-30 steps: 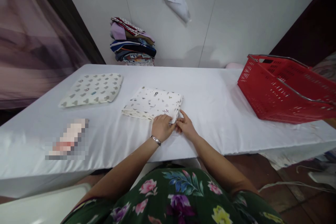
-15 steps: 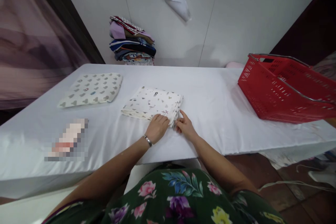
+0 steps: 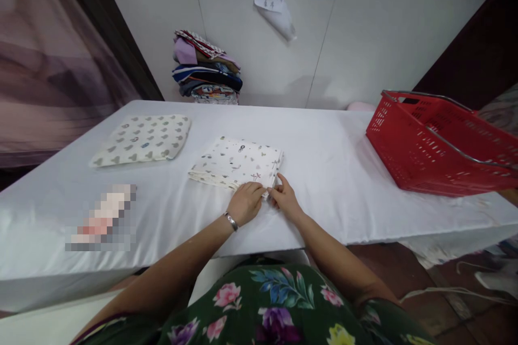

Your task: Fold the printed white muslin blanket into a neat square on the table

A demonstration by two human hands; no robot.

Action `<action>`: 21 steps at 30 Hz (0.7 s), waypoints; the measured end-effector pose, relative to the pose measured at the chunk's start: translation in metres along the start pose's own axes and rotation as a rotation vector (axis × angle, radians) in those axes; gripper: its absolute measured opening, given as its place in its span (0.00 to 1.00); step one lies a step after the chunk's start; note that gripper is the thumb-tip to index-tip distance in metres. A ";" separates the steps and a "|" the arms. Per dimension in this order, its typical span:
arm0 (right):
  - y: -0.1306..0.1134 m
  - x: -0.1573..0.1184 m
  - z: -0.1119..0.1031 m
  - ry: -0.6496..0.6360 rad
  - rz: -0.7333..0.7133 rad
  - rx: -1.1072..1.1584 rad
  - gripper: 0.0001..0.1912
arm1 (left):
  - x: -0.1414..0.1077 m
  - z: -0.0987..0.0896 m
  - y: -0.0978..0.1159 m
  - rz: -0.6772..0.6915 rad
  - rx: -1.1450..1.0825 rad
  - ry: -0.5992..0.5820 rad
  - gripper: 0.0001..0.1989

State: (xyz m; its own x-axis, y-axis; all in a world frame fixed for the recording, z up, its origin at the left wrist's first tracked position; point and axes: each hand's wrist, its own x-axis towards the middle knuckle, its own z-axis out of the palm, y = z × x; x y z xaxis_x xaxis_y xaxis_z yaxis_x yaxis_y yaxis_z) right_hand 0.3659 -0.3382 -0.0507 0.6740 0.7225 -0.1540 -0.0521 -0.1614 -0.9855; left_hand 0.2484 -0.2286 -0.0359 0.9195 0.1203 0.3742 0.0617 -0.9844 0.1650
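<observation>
Wide room to pass lies over the white tablecloth [image 3: 324, 167] between the folded small-print cloth [image 3: 238, 160] and the red plastic basket [image 3: 439, 159], which blocks the way at the right.

The left hand [image 3: 245, 204] and right hand [image 3: 286, 199] meet at the near right corner of a folded, small-patterned white cloth [image 3: 237, 161] on the white-covered bench [image 3: 327, 172]. Another folded cloth with grey motifs [image 3: 148, 137] lies left of it, beyond a blurred-out object [image 3: 105, 215], and a red basket [image 3: 437, 167] stands at right. Behind the bench, folded fabrics [image 3: 208, 73] rise in a stack against the pale wall [image 3: 364, 27].
</observation>
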 end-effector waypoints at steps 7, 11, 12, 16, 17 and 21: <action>0.001 -0.001 0.001 0.008 -0.019 0.001 0.39 | 0.002 -0.001 -0.005 -0.076 0.093 0.070 0.14; 0.001 -0.002 0.002 0.020 -0.016 0.004 0.39 | 0.002 -0.001 -0.010 -0.055 0.131 0.042 0.12; 0.001 -0.002 0.002 0.025 -0.012 0.006 0.39 | 0.001 0.000 -0.012 -0.043 0.130 0.041 0.13; -0.001 -0.003 0.003 0.027 0.000 0.006 0.39 | -0.006 -0.004 -0.021 0.042 0.071 0.035 0.15; -0.001 -0.003 0.003 0.027 0.002 0.002 0.39 | -0.008 -0.005 -0.025 0.049 0.066 0.038 0.16; -0.002 -0.004 0.002 0.031 0.012 -0.012 0.39 | -0.012 -0.013 -0.042 0.002 0.117 0.078 0.16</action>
State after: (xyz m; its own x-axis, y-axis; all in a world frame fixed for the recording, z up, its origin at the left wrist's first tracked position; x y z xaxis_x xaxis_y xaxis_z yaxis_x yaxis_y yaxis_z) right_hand 0.3619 -0.3390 -0.0480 0.6957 0.6994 -0.1638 -0.0520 -0.1785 -0.9826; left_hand 0.2297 -0.1873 -0.0355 0.8868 0.1239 0.4453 0.1090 -0.9923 0.0589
